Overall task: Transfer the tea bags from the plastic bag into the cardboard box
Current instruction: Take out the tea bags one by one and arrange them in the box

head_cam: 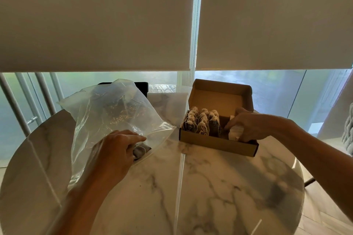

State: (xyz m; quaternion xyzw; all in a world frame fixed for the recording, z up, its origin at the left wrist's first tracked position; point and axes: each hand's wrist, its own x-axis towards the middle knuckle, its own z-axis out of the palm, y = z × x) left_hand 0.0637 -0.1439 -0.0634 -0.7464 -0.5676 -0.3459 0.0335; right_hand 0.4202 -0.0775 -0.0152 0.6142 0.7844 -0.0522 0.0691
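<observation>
- Right hand [250, 126] is inside the cardboard box [217, 143], fingers pinched on a pale tea bag [236, 132], just right of the packed rows [200, 122].
- Left hand [116, 150] is in the plastic bag [107, 112], fingers curled onto a dark tea bag [141, 149] at the mouth.
- Tip, imo: set the pale one upright, snug against the row beside your fingers, so the strings don't tangle.

we can read no text anywhere; the tea bags [202, 123] in the cardboard box [217, 144] carry small dark tags with a pale emblem, too blurred to read.
</observation>
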